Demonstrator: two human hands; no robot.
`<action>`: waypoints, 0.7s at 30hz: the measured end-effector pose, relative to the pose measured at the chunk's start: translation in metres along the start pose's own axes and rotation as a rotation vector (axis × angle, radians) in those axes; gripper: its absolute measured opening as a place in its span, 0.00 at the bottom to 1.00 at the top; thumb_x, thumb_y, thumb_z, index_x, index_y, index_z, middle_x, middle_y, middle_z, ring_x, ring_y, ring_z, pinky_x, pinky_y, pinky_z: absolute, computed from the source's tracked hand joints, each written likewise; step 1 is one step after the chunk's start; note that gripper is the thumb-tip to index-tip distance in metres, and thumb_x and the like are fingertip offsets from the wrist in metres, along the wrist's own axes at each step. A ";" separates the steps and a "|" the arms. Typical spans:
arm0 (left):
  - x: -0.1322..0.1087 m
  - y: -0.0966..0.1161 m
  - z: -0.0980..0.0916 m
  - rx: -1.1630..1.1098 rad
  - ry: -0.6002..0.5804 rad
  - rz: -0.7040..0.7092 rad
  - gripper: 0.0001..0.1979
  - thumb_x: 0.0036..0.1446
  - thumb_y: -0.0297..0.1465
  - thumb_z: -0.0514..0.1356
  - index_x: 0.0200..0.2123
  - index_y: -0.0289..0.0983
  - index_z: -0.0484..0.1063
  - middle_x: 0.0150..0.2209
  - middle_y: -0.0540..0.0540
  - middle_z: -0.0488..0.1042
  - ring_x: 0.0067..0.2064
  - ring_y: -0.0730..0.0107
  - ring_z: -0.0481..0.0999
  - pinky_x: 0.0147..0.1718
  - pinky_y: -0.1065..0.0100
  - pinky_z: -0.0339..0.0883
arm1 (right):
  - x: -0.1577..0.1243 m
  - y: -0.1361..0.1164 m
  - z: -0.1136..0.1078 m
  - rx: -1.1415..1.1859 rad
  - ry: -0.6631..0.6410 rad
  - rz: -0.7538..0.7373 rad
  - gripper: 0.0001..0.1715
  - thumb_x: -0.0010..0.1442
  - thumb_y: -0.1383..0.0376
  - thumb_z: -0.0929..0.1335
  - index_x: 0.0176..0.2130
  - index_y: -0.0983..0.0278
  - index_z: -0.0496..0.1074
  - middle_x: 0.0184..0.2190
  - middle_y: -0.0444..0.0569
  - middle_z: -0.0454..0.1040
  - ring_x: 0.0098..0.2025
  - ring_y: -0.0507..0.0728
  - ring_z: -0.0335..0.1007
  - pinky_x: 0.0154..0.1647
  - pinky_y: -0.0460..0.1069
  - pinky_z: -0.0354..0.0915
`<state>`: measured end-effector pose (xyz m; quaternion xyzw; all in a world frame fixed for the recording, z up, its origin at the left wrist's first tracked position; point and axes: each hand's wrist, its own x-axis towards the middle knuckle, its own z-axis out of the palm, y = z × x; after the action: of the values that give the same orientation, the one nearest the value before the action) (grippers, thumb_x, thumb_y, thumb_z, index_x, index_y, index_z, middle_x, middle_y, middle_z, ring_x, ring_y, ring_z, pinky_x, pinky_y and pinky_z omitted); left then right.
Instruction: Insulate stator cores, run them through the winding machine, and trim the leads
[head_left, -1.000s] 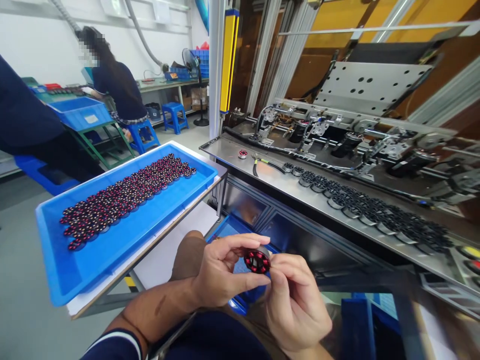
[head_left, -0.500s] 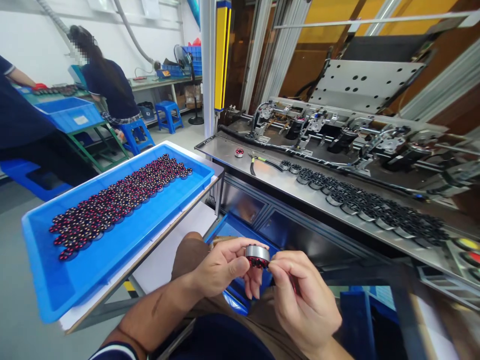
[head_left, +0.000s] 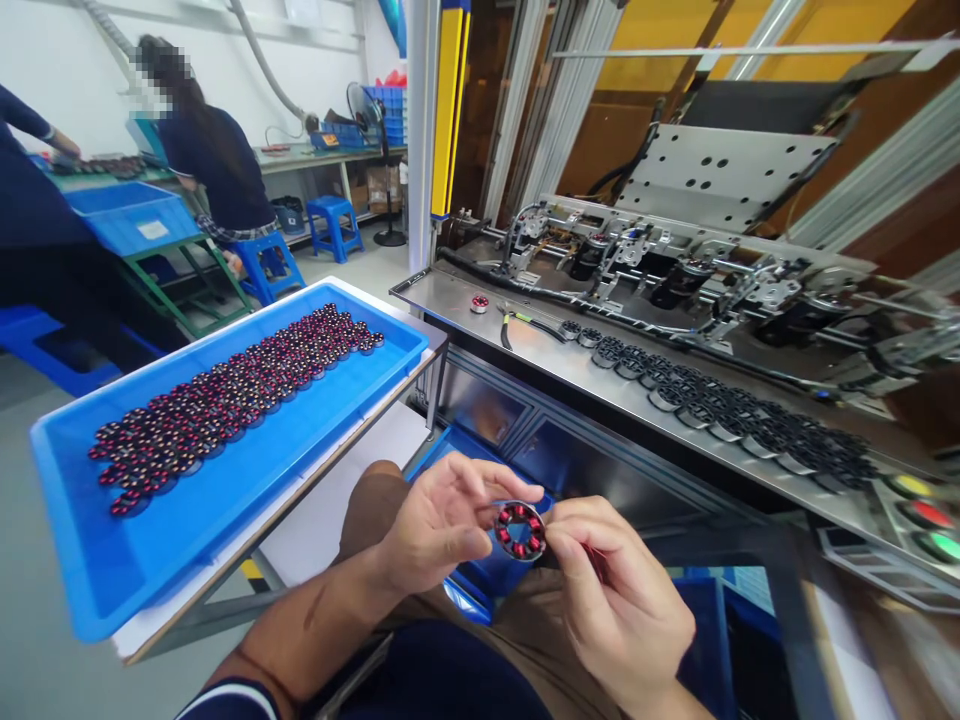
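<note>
Workshop, left hand, right hand, fingers pinching ring

Left hand and right hand pinch a wound stator over the lap, in the gap between blue tray and steel bench. Tray: near half bare, far strip filled by packed stators. Bench: left end open bar pliers and one loose stator; row of black cores blocks the rest. Machine fixtures wall off the back. Blue bin sits below the hands.
</note>
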<state>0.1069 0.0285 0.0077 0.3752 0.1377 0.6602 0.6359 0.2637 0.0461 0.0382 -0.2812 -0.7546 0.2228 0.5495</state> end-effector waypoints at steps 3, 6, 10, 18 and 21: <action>0.000 -0.003 -0.005 0.006 -0.058 -0.199 0.25 0.47 0.43 0.72 0.42 0.36 0.68 0.39 0.45 0.77 0.41 0.67 0.80 0.40 0.69 0.73 | 0.000 0.000 -0.005 -0.033 -0.048 -0.075 0.10 0.61 0.77 0.66 0.35 0.62 0.71 0.27 0.46 0.74 0.28 0.53 0.72 0.26 0.47 0.69; 0.001 -0.006 -0.011 0.005 -0.212 -0.365 0.22 0.55 0.45 0.66 0.40 0.34 0.65 0.28 0.47 0.77 0.27 0.72 0.80 0.27 0.75 0.71 | 0.001 0.001 -0.010 -0.061 -0.083 -0.114 0.10 0.60 0.76 0.66 0.37 0.62 0.71 0.27 0.46 0.75 0.28 0.53 0.73 0.26 0.47 0.70; 0.000 -0.009 -0.009 0.028 -0.174 -0.313 0.19 0.58 0.39 0.66 0.43 0.37 0.62 0.32 0.47 0.79 0.30 0.70 0.81 0.27 0.75 0.72 | 0.000 -0.001 -0.010 -0.093 -0.058 -0.098 0.09 0.60 0.76 0.67 0.36 0.62 0.71 0.26 0.45 0.74 0.27 0.52 0.71 0.26 0.46 0.68; -0.006 -0.010 -0.003 0.537 -0.017 0.166 0.20 0.51 0.32 0.71 0.46 0.37 0.70 0.42 0.43 0.77 0.42 0.65 0.79 0.44 0.65 0.72 | -0.013 0.005 0.006 0.238 0.059 0.354 0.13 0.65 0.66 0.68 0.28 0.63 0.71 0.23 0.44 0.70 0.25 0.52 0.67 0.25 0.46 0.64; -0.006 -0.007 -0.006 0.778 -0.032 0.294 0.21 0.51 0.31 0.71 0.48 0.38 0.71 0.43 0.40 0.79 0.46 0.60 0.78 0.49 0.59 0.71 | -0.015 0.010 0.012 0.505 0.061 0.571 0.18 0.63 0.58 0.71 0.24 0.63 0.72 0.22 0.45 0.69 0.25 0.52 0.66 0.24 0.46 0.65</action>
<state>0.1077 0.0256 -0.0028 0.6135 0.3118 0.6368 0.3478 0.2577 0.0430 0.0176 -0.3424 -0.5505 0.5373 0.5394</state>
